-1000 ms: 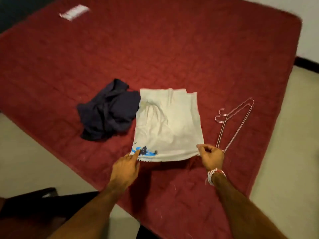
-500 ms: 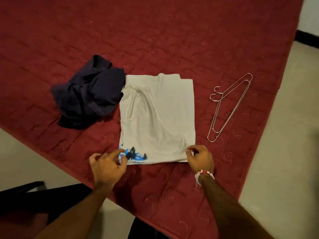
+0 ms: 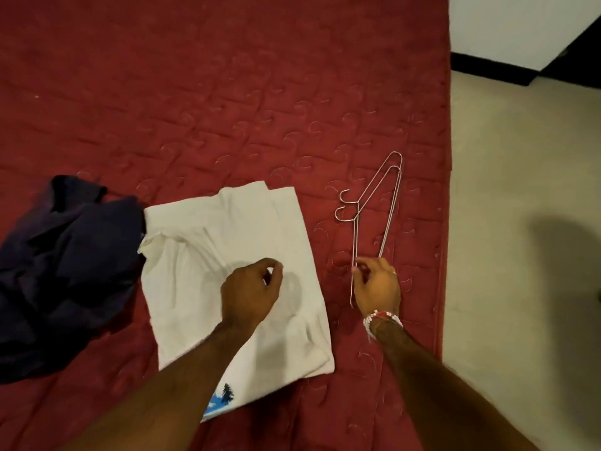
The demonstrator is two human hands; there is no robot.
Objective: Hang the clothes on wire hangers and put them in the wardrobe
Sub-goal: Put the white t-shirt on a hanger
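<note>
moved: your right hand (image 3: 377,288) is off the near corner of the white shirt (image 3: 227,242), where it was half a second ago, and now sits at the wire hangers (image 3: 356,222); your left hand (image 3: 250,294) is off the hem and over the shirt's middle.
right grip: thumb and forefinger pinch the wire at the hangers' near end; the other fingers curl behind.
left grip: fingers curled in, thumb tip near the forefinger, nothing seen between them; a shadow lies on the cloth under it.
wire hangers: two, stacked flat on the red quilted bed (image 3: 227,92), hooks pointing left, just right of the shirt and not touching it.
white shirt: folded flat on the bed, with a blue tree print at its near edge, partly under your left forearm.
dark garment (image 3: 65,271): a crumpled heap touching the shirt's left edge.
bracelet (image 3: 382,319): beaded, white and red, on your right wrist.
floor (image 3: 520,157): pale, right of the bed.
</note>
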